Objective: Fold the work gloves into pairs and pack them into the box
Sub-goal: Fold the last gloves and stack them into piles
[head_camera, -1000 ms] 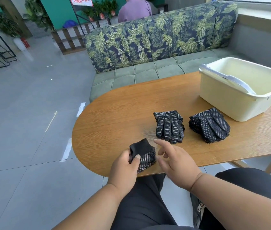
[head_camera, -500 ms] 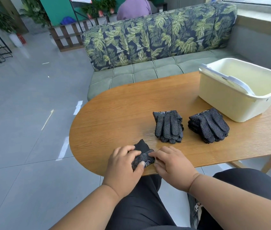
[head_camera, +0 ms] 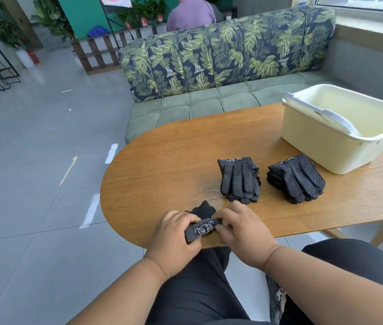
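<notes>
The fingers of the left hand (head_camera: 174, 238) curl round one end of a folded pair of gloves (head_camera: 201, 227), and the fingers of the right hand (head_camera: 242, 233) pinch its other end, so both hold the same dark bundle. It lies at the near edge of the surface (head_camera: 162, 165), its dotted cuff with white lettering turned up and a plain black part poking out behind.

Farther in, near the hands, a stack of gloves (head_camera: 238, 179) lies flat with its fingertips toward the person. A second stack (head_camera: 296, 178) sits just to the right of it, apart from the first. Behind that stack stands the box (head_camera: 322, 146), a pale yellow plastic tub with a white handle lying across its rim.

The surface is an oval wooden top with visible grain. Beyond it runs a sofa (head_camera: 209, 66) with a leaf-print back and green tufted seat. The floor (head_camera: 33, 160) is grey glossy tile. At the far end are potted plants (head_camera: 145, 10), a teal wall, and a person in a purple shirt (head_camera: 190, 16) seen from behind.
</notes>
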`<move>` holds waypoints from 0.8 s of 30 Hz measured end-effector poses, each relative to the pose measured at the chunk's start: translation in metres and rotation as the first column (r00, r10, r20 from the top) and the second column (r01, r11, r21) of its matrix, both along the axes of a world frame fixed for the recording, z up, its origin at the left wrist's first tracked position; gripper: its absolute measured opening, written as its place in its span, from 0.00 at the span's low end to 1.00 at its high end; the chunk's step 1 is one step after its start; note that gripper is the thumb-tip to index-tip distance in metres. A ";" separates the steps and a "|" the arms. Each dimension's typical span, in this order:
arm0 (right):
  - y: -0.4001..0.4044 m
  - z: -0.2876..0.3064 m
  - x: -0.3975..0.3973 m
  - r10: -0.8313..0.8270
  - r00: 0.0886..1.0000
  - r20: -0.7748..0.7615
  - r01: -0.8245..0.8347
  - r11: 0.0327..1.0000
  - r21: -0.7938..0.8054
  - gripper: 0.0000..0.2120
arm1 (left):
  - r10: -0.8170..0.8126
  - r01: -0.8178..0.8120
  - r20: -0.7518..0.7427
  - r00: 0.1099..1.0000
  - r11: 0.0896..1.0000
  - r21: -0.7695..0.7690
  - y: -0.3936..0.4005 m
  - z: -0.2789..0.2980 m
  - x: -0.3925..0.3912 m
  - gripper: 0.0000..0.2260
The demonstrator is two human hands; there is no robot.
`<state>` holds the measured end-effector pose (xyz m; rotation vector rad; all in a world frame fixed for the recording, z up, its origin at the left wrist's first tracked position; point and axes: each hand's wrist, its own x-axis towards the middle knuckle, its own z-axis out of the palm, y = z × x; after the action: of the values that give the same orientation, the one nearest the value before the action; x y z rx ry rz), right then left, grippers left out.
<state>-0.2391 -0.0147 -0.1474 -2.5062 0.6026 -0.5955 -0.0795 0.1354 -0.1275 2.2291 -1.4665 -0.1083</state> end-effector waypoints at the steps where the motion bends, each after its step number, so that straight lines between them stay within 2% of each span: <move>1: 0.000 0.002 -0.001 -0.005 0.999 0.042 0.004 1.000 0.013 0.14 | 0.033 -0.034 -0.062 0.998 0.999 -0.024 -0.001 0.001 0.000 0.12; 3: 0.000 0.008 -0.004 -0.016 0.992 0.128 0.013 1.000 0.024 0.13 | 0.096 -0.116 -0.241 0.966 0.991 -0.068 -0.005 0.008 -0.003 0.09; 5: -0.002 0.014 -0.008 -0.053 0.978 0.203 0.037 0.996 0.082 0.12 | 0.113 -0.171 -0.431 0.895 0.980 -0.098 -0.014 0.020 -0.006 0.07; 8: -0.008 0.025 -0.015 -0.223 0.928 0.300 0.110 0.930 0.351 0.09 | 0.018 -0.208 -0.738 0.675 0.964 -0.167 -0.036 0.046 -0.010 0.09; 10: -0.015 0.026 -0.020 -0.330 0.886 0.327 0.162 0.879 0.449 0.07 | -0.021 -0.242 -0.815 0.579 0.950 -0.197 -0.055 0.057 -0.008 0.11; 14: -0.032 0.020 -0.030 -0.452 0.854 0.257 0.273 0.811 0.518 0.06 | 0.000 -0.285 -0.892 0.451 0.948 -0.145 -0.099 0.071 -0.002 0.27; 16: -0.039 0.017 -0.033 -0.486 0.851 0.199 0.318 0.779 0.541 0.06 | 0.021 -0.284 -0.911 0.411 0.953 -0.107 -0.122 0.075 -0.001 0.24; 19: -0.046 0.014 -0.034 -0.506 0.851 0.140 0.348 0.743 0.572 0.06 | 0.042 -0.290 -0.908 0.417 0.953 -0.089 -0.151 0.075 -0.004 0.17; 24: -0.048 0.017 -0.033 -0.489 0.864 0.119 0.355 0.759 0.546 0.05 | 0.141 -0.270 -0.809 0.570 0.963 -0.022 -0.174 0.060 -0.008 0.26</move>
<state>-0.2721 -0.0629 -0.1306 -1.7585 1.0877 -0.7875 -0.0878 -0.0386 -0.0679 1.7938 -0.6631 -0.8037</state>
